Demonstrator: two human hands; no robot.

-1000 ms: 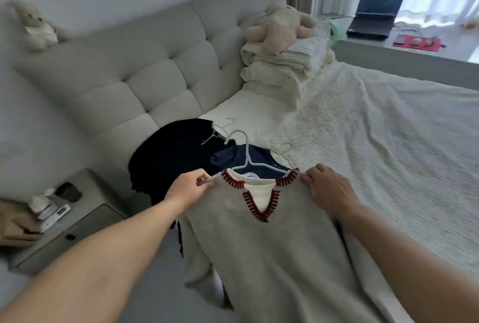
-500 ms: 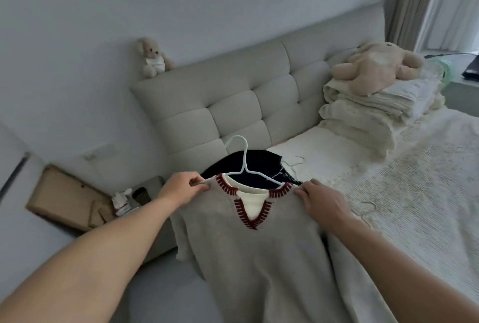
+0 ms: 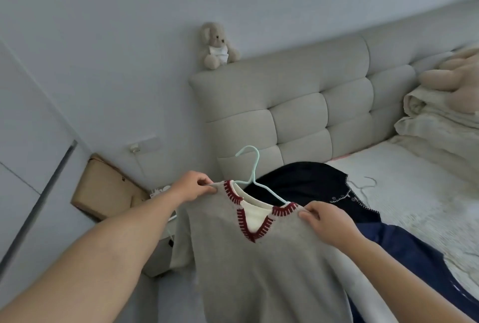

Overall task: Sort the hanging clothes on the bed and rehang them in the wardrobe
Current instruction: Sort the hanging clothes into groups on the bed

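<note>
You hold a grey sweater (image 3: pixel 259 258) at centre frame, lifted above the bed (image 3: pixel 404 193). Your left hand (image 3: pixel 190 188) and right hand (image 3: pixel 328 224) each pinch one shoulder. Its pale hanger (image 3: pixel 252 167) hook points up. Dark clothes (image 3: pixel 311 185) lie on the bed behind.

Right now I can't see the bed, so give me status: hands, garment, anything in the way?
Left hand and right hand each pinch a shoulder of the grey sweater. Sweater on its pale hanger, held up. Dark clothes on the bed behind.
</note>
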